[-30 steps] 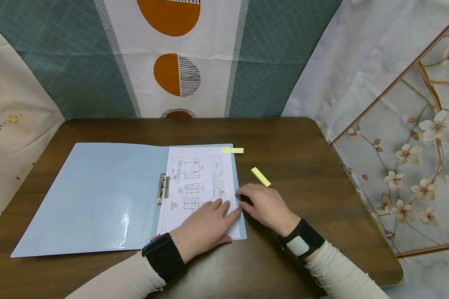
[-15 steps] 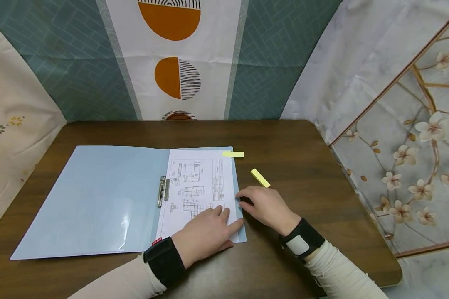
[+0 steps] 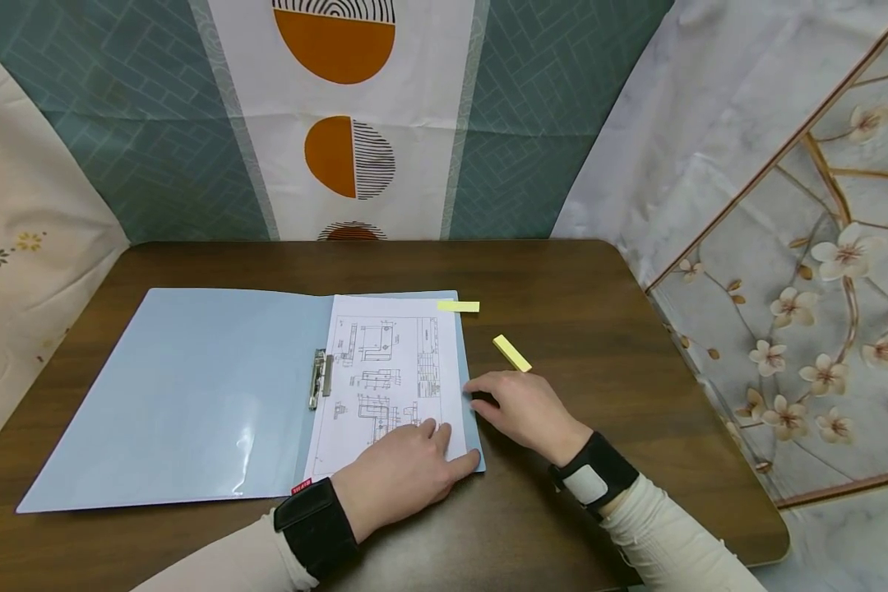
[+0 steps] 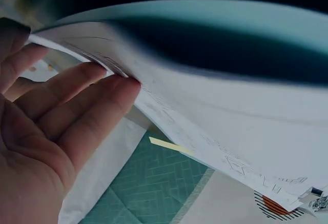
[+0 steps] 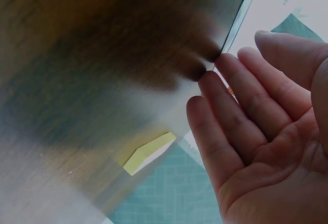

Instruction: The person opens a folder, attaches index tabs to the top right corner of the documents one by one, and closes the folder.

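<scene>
An open light-blue clip folder [image 3: 178,395] lies on the table, its metal clip [image 3: 318,380] along the spine. White sheets [image 3: 407,403] with printed technical drawings lie on its right side, and a yellow sticky strip [image 3: 459,307] juts out from their upper right. My left hand [image 3: 400,473] rests at the lower right of the sheets, its fingertips [image 4: 130,88] touching the paper in the left wrist view. My right hand [image 3: 529,411] lies by the folder's right edge, fingers extended and fingertips [image 5: 207,80] touching the tabletop. Just beyond it sits a yellow sticky-note pad [image 3: 512,353].
The brown wooden table [image 3: 599,329] has rounded corners and its far edge meets a patterned curtain [image 3: 533,123]. Floral cloth [image 3: 799,345] hangs down on the right, and a cream cloth [image 3: 30,247] on the left.
My left hand has slid slightly down toward the near edge of the sheets, uncovering more of the drawing. The right hand stays by the folder's edge.
</scene>
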Motion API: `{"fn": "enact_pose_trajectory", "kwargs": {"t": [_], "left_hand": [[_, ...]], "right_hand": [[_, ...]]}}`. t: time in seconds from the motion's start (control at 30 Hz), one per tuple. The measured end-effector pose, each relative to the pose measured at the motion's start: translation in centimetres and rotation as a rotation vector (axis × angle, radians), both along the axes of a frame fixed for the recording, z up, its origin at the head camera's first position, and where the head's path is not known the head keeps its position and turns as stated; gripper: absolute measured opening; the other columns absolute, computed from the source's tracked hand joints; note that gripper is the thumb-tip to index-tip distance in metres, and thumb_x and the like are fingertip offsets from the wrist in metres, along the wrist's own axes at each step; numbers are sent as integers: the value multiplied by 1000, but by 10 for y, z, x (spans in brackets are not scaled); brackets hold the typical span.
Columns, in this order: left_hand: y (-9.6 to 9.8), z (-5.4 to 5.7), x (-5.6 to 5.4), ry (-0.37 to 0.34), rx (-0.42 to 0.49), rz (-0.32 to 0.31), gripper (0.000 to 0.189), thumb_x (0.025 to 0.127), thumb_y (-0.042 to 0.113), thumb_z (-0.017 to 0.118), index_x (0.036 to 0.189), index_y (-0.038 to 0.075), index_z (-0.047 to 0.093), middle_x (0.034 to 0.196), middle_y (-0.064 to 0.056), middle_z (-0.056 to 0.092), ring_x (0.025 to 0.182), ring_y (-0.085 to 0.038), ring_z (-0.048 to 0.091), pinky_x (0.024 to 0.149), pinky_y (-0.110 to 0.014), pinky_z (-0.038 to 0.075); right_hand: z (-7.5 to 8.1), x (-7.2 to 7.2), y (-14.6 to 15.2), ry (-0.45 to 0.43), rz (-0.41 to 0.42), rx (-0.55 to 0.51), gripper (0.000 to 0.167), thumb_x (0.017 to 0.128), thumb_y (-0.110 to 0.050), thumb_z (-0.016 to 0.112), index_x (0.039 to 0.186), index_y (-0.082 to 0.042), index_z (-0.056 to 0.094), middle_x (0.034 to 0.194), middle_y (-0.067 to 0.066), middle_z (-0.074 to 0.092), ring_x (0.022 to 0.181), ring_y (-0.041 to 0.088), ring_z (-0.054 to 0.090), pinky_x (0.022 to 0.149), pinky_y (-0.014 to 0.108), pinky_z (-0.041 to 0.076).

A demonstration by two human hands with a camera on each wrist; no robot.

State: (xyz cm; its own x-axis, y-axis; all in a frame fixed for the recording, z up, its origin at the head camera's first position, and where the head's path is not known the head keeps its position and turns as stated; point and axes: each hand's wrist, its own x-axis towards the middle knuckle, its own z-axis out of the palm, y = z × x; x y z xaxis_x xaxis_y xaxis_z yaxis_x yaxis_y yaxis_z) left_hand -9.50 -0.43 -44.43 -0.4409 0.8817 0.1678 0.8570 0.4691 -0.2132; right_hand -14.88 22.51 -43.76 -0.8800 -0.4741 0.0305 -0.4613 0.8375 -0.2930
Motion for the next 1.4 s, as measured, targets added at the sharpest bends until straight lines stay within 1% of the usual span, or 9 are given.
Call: {"fn": "enact_pose_trajectory", "kwargs": {"t": [0.17,0.27,0.37,0.5,0.6,0.8,0.9,1.03,1.4], "left_hand": [[-2,0,-2,-26,24,-14,17,105,27,77,122,25,71,119,-8,73,76,-18,67,58,-27,54],[-4,0,-4,-68,34,-12,16,107,26,76,121,27,70,148,-11,66,80,-18,69,56,-26,53],[-4,0,-6,-118,44,-2,13,109,27,74,121,28,69,158,-11,60,83,-20,70,58,-26,54],[-4,1,-7,-168,108,17,18,106,30,76,120,25,66,148,-10,66,80,-19,72,60,-28,57],[-4,3,-9,-207,229,63,24,101,23,81,115,18,63,120,-5,74,68,-14,65,57,-26,53],[-11,18,-10,-331,472,287,37,100,5,81,130,12,62,75,4,67,56,-7,52,52,-24,43],[-16,28,-12,-396,543,400,47,99,5,82,141,13,63,80,0,75,59,-8,59,55,-26,46],[-21,35,-15,-443,615,488,44,95,6,88,136,13,70,96,-5,81,73,-15,72,64,-31,54],[-29,27,-22,-441,686,483,35,92,16,93,122,11,76,98,-2,79,80,-15,72,72,-38,57]], "right_hand": [[-1,1,0,-5,0,11,30,99,-19,87,128,-13,82,121,3,81,102,19,76,91,44,63],[-2,0,0,-11,-2,16,31,99,-19,87,129,-14,82,121,3,81,102,19,76,91,44,63],[-2,0,0,-12,-1,23,31,99,-19,87,129,-14,82,122,3,81,103,19,76,92,45,63],[-3,0,1,-11,-2,20,33,98,-19,87,130,-13,81,123,4,81,104,19,77,92,45,63],[-3,0,2,-2,2,7,33,98,-19,88,130,-13,82,122,3,81,101,18,76,91,44,63],[-2,-1,2,6,15,-8,33,98,-19,87,130,-12,81,122,4,81,102,18,77,91,43,64],[-1,-2,3,-30,-4,-31,34,99,-20,86,131,-11,81,125,5,80,107,20,77,95,45,63],[2,-4,3,-82,-35,-67,33,100,-22,85,132,-12,81,128,6,79,112,23,76,99,48,61],[2,-3,0,-44,-19,-61,30,101,-21,84,129,-10,81,124,6,80,106,21,76,92,45,63]]}}
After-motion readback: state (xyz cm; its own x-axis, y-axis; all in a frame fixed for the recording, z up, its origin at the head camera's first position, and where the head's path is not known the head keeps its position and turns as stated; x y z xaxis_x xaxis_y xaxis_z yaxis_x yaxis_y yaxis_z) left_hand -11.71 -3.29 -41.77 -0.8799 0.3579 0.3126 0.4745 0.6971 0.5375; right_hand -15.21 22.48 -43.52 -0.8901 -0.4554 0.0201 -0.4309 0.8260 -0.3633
